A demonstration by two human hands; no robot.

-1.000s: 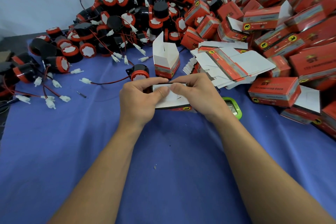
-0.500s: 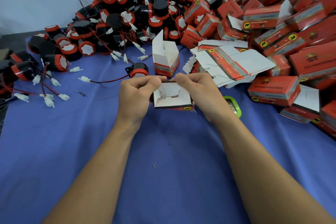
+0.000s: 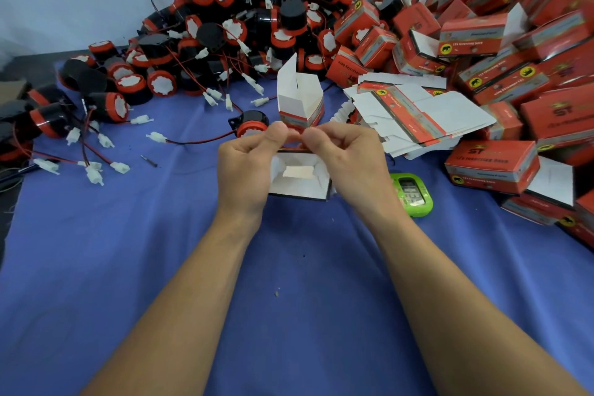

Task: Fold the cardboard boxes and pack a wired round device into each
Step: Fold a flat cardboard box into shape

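Facing up at frame centre, box [image 3: 299, 185] was pinched at its far flap by left hand [image 3: 241, 170] and right hand [image 3: 350, 164]; nearest wired device [image 3: 250, 125] was seen just above, closer to left hand.

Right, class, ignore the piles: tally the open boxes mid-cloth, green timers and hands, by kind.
Open boxes: 2, the held box and the upright box behind it.
Green timer: 1.
Hands: 2, left hand and right hand.
Total: 5.
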